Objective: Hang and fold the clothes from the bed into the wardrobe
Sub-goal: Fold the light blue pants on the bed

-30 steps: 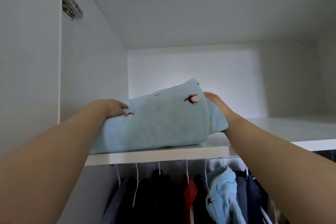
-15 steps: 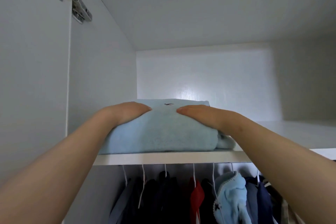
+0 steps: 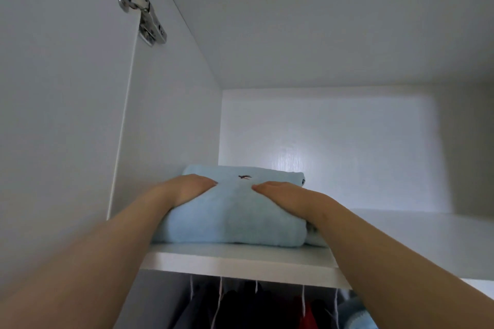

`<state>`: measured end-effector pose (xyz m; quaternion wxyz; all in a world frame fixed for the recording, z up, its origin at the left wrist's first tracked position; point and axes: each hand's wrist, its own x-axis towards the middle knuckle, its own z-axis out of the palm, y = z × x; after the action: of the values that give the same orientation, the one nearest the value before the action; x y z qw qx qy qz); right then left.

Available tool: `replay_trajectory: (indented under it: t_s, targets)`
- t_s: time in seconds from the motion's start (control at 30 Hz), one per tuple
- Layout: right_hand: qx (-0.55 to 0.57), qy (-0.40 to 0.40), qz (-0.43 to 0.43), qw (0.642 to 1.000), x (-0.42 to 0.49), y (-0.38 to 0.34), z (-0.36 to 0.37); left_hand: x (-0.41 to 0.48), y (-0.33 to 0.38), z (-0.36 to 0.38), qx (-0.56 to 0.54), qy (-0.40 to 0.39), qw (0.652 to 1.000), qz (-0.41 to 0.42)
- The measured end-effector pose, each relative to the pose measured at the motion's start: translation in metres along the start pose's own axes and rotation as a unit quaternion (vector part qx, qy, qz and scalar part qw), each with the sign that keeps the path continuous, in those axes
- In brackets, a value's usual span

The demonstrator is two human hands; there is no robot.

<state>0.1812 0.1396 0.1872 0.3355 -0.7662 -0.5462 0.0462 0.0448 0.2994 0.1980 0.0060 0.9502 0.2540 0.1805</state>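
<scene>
A folded light-blue garment (image 3: 232, 219) is laid on the top shelf (image 3: 240, 259) of the wardrobe, near the front edge and close to the left side wall (image 3: 171, 141). A small dark stitched mark is seen on its upper face.

It is pressed from above by both hands. The left hand (image 3: 187, 188) is laid on the left part of the top and the right hand (image 3: 288, 195) on the right part, with the fingertips pointed toward each other and a gap left between them. Neither grip is closed round the cloth: the fingers are held straight and flat, so each grip is open and is pressing, not holding. A paler fold is seen to stick out at the right end of the bundle, under the right wrist.

Below the shelf, hanging clothes (image 3: 240, 310) are carried on white hanger hooks (image 3: 219, 299), most of them dark, with a red piece (image 3: 307, 315) and a pale blue one (image 3: 352, 318) among them. A metal hinge (image 3: 141, 8) is fixed high on the left, where the door meets the side wall.

The storing of this folded piece is judged to be almost done, with only the flattening left. Next, the hands would need to be lifted off and drawn back without the cloth being dragged toward the shelf edge. The loose fold on the right might be tucked in first. The bed is not in view, so how much remains cannot be told.
</scene>
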Motion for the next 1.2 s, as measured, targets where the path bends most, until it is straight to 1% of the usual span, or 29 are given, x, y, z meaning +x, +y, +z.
replay_trajectory:
  t_s: [0.13,0.33,0.43,0.57,0.6,0.7,0.77,0.8,0.93,1.0,1.07,1.13,1.2]
  targets:
    - [0.015,0.002,-0.005,1.000,0.005,0.003,-0.001,0.006,-0.007,0.004,-0.034,0.010,0.999,-0.001]
    - [0.036,0.006,-0.010,0.999,0.005,0.010,0.001,0.003,-0.006,0.011,0.001,0.038,0.999,-0.023]
    - [0.045,0.011,-0.018,0.999,0.003,0.011,0.002,-0.006,-0.002,0.013,-0.046,0.067,0.995,-0.058]
    - [0.051,0.027,-0.022,0.998,-0.001,0.011,0.002,-0.030,0.008,0.017,-0.156,0.131,0.974,-0.097]
    - [0.044,0.032,-0.023,0.998,-0.002,0.011,0.003,-0.036,0.011,0.019,-0.168,0.151,0.968,-0.109]
    - [0.003,0.047,-0.023,0.999,-0.007,0.015,0.009,-0.054,0.019,0.030,-0.151,0.199,0.959,-0.134]
    - [-0.012,0.059,-0.037,0.998,-0.017,0.018,0.012,-0.062,0.023,0.036,-0.179,0.242,0.946,-0.124]
    - [-0.008,0.067,-0.049,0.997,-0.024,0.020,0.013,-0.066,0.025,0.037,-0.209,0.261,0.936,-0.112]
    - [-0.008,0.116,-0.066,0.991,-0.065,0.020,0.010,-0.088,0.036,0.045,-0.377,0.290,0.878,-0.058]
    - [-0.030,0.163,-0.059,0.984,-0.087,0.019,0.014,-0.102,0.044,0.052,-0.393,0.311,0.864,-0.040]
    - [-0.030,0.237,-0.066,0.969,-0.108,0.017,0.024,-0.112,0.052,0.061,-0.369,0.341,0.863,-0.044]
    - [0.056,0.292,-0.084,0.951,-0.126,0.013,0.035,-0.125,0.062,0.068,-0.354,0.350,0.866,-0.050]
    - [0.145,0.307,-0.093,0.936,-0.148,0.008,0.050,-0.142,0.072,0.076,-0.385,0.336,0.859,-0.042]
